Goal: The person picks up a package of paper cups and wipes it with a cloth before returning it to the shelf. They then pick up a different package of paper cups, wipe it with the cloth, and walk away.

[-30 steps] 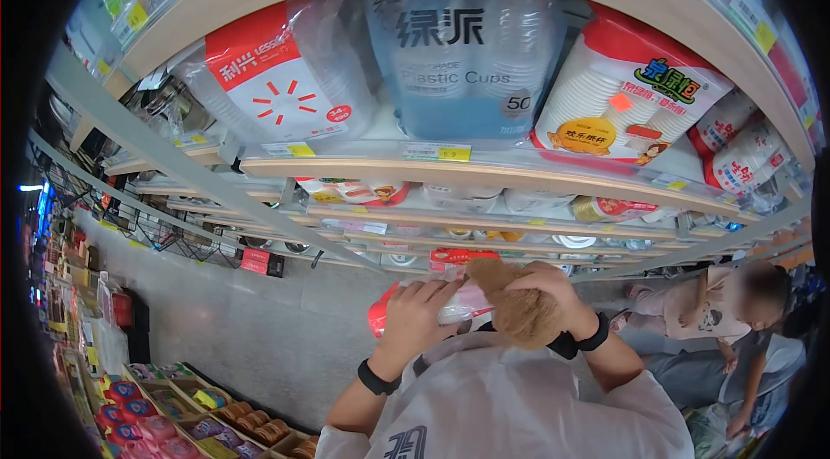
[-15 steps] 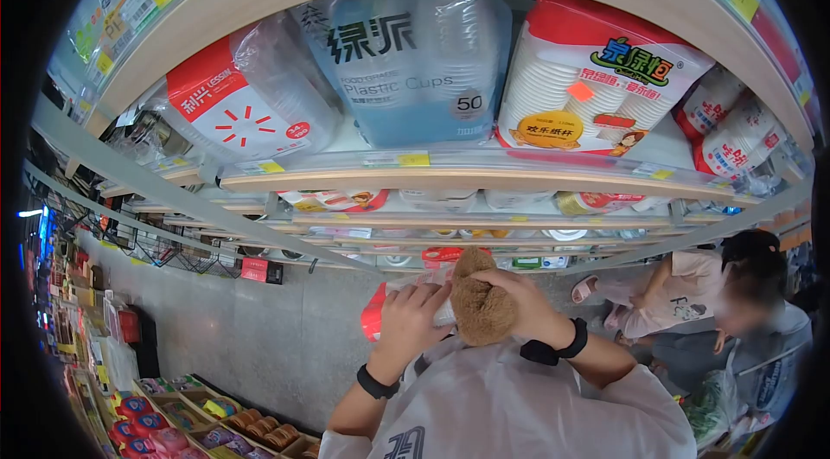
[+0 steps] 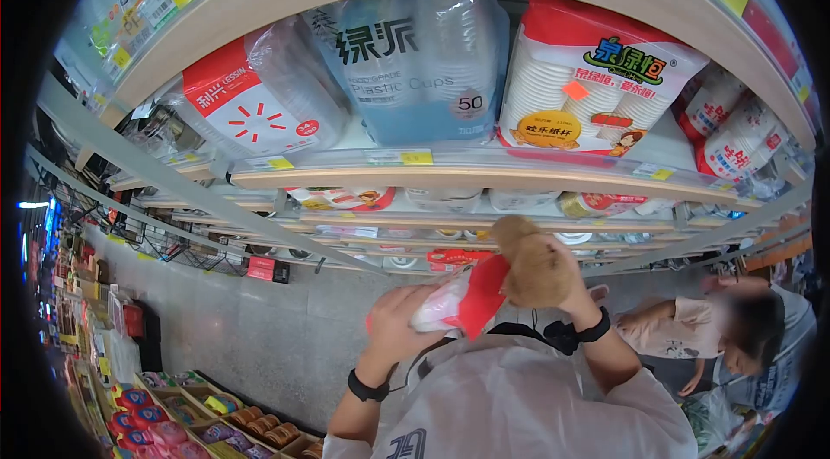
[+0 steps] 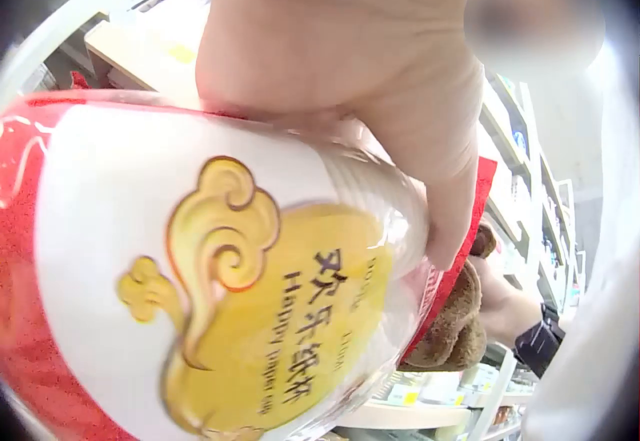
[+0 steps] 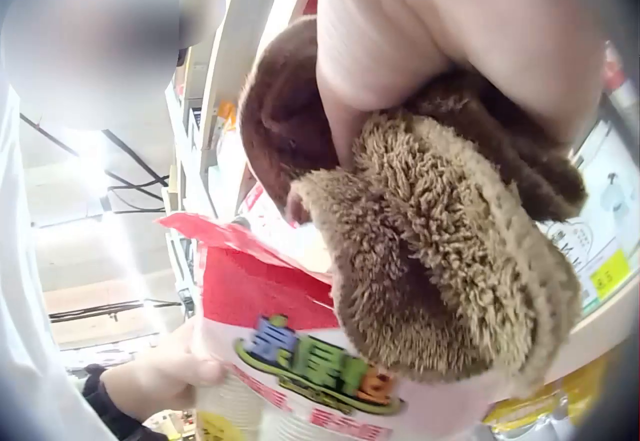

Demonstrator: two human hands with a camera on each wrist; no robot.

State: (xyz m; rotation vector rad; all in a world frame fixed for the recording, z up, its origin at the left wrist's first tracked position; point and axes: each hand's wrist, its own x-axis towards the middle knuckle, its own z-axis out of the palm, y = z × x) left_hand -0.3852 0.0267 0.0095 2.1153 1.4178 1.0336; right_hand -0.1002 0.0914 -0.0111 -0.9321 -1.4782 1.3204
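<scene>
In the head view my left hand [image 3: 399,326] grips a red and white plastic pack of paper cups [image 3: 443,303], and the left wrist view shows the pack's printed side [image 4: 290,301] close up, thumb or finger curled over its edge. Bunched brown fluffy cloth [image 3: 534,273] is held in my right hand [image 3: 564,279], beside the pack's red end. From the right wrist, the cloth [image 5: 430,251] lies over the pack's red top [image 5: 260,286], with my right fingers curled round it.
A shelf edge [image 3: 484,178] runs across the front, bearing a blue cup pack [image 3: 415,70] and a red-topped pack [image 3: 596,79]. Two people [image 3: 683,325] are at the right. Boxes of goods [image 3: 233,420] stand lower left, by the grey floor [image 3: 251,321].
The pack has turned, so its red end now faces the cloth. My right hand and the cloth have moved right and slightly up since half a second ago; the people at the right have shifted.
</scene>
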